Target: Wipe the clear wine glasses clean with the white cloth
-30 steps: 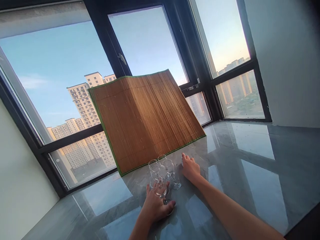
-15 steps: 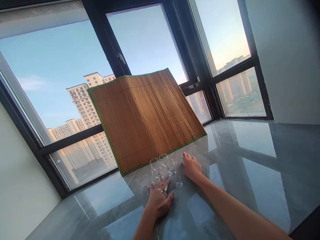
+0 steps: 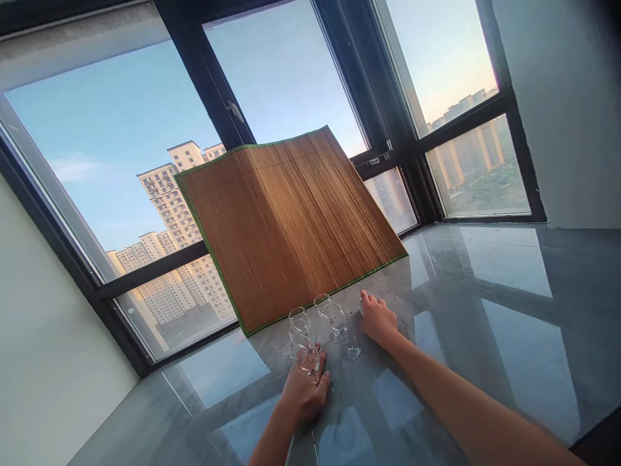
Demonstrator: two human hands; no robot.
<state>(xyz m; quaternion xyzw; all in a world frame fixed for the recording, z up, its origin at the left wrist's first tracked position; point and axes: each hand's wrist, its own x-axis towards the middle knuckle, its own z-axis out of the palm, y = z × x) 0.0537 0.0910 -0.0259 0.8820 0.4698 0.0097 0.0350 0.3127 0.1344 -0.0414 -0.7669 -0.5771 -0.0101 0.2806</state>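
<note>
Several clear stemmed glasses stand in a cluster on the glossy grey surface. My left hand is at the nearest glass of the left-hand group, its fingers closed about the lower part, where the stem is hard to see. Behind it are more left-hand glasses. Two stemmed glasses stand to the right, between my hands. My right hand rests on the surface beyond them with curled fingers. A pale bit shows at its fingertips, too small to name.
A brown bamboo mat with green edging leans upright against the window, just behind the glasses. Dark window frames enclose the corner. The grey tiled surface carries bright window reflections. A pale wall rises at the right.
My left hand and the left-hand glasses have shifted left, widening the gap to the right-hand pair. My right hand keeps its curled pose. The view has shifted slightly.
</note>
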